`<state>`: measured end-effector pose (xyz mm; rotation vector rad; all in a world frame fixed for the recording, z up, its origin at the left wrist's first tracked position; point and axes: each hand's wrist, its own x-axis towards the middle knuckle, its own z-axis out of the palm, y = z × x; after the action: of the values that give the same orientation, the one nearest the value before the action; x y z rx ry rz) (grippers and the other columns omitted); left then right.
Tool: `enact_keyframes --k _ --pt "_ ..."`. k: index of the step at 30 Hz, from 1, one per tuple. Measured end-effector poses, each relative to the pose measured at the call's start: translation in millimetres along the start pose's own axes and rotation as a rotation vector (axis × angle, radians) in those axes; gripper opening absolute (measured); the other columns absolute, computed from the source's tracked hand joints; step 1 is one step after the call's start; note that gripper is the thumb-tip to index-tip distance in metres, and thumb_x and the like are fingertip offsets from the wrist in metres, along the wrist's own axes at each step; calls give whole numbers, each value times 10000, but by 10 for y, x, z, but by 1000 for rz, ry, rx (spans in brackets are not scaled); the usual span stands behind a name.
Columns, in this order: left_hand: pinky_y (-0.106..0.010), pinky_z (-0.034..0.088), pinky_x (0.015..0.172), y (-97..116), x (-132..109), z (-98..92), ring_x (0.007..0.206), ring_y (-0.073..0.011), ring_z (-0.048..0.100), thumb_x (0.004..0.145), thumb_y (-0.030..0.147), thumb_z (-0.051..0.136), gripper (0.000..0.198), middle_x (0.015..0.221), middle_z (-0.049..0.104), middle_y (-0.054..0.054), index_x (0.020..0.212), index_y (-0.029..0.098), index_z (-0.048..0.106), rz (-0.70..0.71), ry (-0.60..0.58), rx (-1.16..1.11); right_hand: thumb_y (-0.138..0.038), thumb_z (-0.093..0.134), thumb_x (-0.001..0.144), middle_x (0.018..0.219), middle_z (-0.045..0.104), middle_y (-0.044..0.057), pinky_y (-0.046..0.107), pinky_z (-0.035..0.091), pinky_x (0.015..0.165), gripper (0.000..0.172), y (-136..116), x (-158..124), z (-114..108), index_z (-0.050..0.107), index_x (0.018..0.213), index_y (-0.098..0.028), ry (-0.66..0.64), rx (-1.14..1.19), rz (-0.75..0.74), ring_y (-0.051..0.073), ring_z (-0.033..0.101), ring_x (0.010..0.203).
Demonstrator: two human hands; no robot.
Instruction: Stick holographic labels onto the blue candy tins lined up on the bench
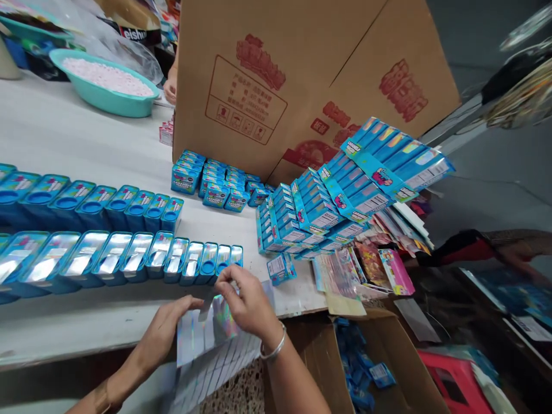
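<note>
Below the table's front edge hangs a shiny silver sticker sheet [194, 342], marked off in strips with a rainbow sheen. My left hand [161, 329] has its fingers closed on the sheet's upper left edge. At the top of the sheet, my right hand [248, 302] is closed in a pinch on its upper edge; whether a loose sticker is between the fingertips I cannot make out. Just beyond the hands stands a row of blue boxes [140, 259]; many have silver stickers across their tops, while several at the right end show a bare round recess.
Behind is a second row of blue boxes [88, 201]. Stacked blue packs [328, 198] and a large cardboard carton [259, 75] stand farther back. A turquoise basin [107, 100] holds pale pieces. An open carton [388, 345] with blue packets sits lower right. Another person's hand [171, 86] shows beside the carton.
</note>
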<state>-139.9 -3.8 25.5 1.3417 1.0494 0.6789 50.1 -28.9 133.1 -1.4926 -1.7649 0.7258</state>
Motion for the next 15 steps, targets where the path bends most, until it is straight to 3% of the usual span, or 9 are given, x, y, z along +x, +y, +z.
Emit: enact_keyframes --k 4,9,15 --pt "-321 512 809 142 29 64 856 -271 675 952 657 404 617 854 760 -86 806 189 779 65 -76 -43 -142 600 956 794 619 -33 234 402 696 136 76 345 -70 600 840 -214 -137 -21 57 133 565 752" --pt "-277 450 726 281 160 171 774 -229 607 875 663 572 542 735 697 -41 726 176 758 -32 -35 -23 -135 625 951 825 633 -31 253 407 749 133 171 573 -35 598 848 -215 -118 -133 41 144 575 798" --pt "-294 439 751 231 249 213 797 -245 613 840 718 566 592 737 715 -50 713 179 775 -108 33 -56 -130 634 938 1156 652 74 359 438 996 87 314 698 50 608 899 -202 -50 -253 -70 226 563 1168"
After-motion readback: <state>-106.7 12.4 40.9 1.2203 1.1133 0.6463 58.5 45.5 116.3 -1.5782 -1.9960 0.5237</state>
